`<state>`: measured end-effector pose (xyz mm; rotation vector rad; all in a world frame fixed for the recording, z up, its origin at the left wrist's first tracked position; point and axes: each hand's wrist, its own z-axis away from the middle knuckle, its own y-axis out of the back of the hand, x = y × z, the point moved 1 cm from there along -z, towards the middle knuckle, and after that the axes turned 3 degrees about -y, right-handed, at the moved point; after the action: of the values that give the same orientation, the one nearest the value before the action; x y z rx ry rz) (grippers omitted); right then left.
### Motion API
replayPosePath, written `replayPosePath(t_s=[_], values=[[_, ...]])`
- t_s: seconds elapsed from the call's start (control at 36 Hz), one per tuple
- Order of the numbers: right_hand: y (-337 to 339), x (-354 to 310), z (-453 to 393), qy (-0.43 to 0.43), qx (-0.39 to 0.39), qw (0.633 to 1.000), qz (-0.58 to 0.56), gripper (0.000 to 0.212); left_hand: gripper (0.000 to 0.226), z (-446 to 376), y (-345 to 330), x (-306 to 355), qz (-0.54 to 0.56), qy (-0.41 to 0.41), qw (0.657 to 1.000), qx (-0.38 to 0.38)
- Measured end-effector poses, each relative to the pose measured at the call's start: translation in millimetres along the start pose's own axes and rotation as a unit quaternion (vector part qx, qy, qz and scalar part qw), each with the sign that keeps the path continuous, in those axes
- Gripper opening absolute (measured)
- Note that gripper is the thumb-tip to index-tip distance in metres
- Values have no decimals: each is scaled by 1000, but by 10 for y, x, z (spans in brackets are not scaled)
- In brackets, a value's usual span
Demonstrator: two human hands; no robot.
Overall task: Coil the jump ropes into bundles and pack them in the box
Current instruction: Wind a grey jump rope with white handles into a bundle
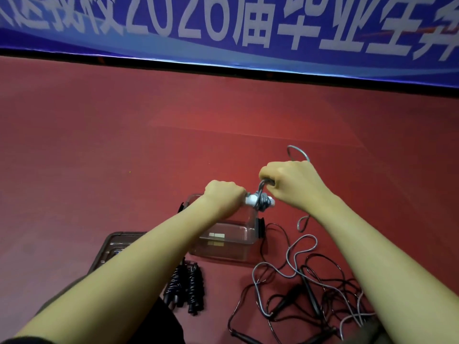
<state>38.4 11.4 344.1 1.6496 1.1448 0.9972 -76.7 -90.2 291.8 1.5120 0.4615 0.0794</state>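
Red floor [124, 145], blue banner [223, 26] at far edge. Clear box [231, 240] open on the floor, lid [109, 247] to its left. Loose ropes [305, 281] tangled at right (black and grey); black coiled bundles [185, 285] lower centre. Above the box, left hand [223, 198] grips white handles [250, 199]; right hand [288, 180] pinches grey cord [263, 201] wound round them.

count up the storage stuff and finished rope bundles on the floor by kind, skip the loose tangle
clear plastic box: 1
box lid: 1
coiled black rope bundles: 2
grey rope being wound on white handles, held by left hand and right hand: 1
Total: 5
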Motion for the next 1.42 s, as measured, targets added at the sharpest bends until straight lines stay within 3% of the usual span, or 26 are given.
replayPosePath(t_s=[0.11,0.25,0.39,0.47,0.53,0.58,0.67,0.72,0.75,0.86,0.94,1.14,1.33,1.42], values=[[-27,56,-42,-41,-3,999,-11,26,20,35,28,-24,-21,-93,995,42],[-59,172,-39,-85,-12,995,-47,28,18,28,86,-41,-29,-141,986,88],[-143,204,-15,-120,-47,986,-102,34,15,19,127,-95,55,-248,936,245],[-138,211,-24,-153,-41,976,-147,31,11,13,144,-132,61,-258,905,333],[-118,210,-23,-168,-55,963,-201,26,21,56,212,-115,74,-242,896,366],[-109,192,-9,-164,-62,950,-258,23,17,95,262,-85,100,-202,898,377],[-119,196,-7,-195,-39,929,-313,18,20,142,323,-3,156,-118,911,364],[-153,187,-31,-222,-20,918,-328,39,23,142,389,45,201,-37,933,296],[-165,170,-52,-219,-15,922,-319,39,23,129,392,60,233,11,940,251],[-167,113,-55,-215,8,899,-381,16,21,97,423,104,284,115,925,227],[-169,47,-39,-210,-50,895,-391,15,17,75,403,129,301,166,917,201],[-206,-24,-28,-204,-163,901,-346,18,12,-26,238,175,254,218,934,126],[-256,-52,-20,-164,-178,943,-227,22,18,-88,30,128,188,230,953,64],[-201,-82,-13,-130,-187,966,-123,16,19,-93,-30,110,152,221,962,49]])
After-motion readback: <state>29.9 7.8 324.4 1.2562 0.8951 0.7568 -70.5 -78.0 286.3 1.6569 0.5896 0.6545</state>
